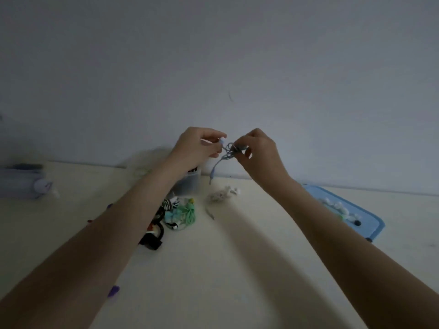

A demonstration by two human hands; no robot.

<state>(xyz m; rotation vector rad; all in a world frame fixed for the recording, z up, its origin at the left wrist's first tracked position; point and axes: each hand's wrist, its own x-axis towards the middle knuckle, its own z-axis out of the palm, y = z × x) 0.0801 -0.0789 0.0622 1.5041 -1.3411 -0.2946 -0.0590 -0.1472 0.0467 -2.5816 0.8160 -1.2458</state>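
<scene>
Pinching a tangled blue cord [223, 157] above the clear cup [192, 184], left hand [197, 148] and right hand [257, 150] curl fingertips on it; the left wrist partly hides the cup.

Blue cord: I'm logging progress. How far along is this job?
Done, perhaps: a white cord lies bundled on the table. In hand: left hand and right hand pinch the blue cord, knotted, one end dangling. To do: the green tangle and black pieces beside it.
</scene>
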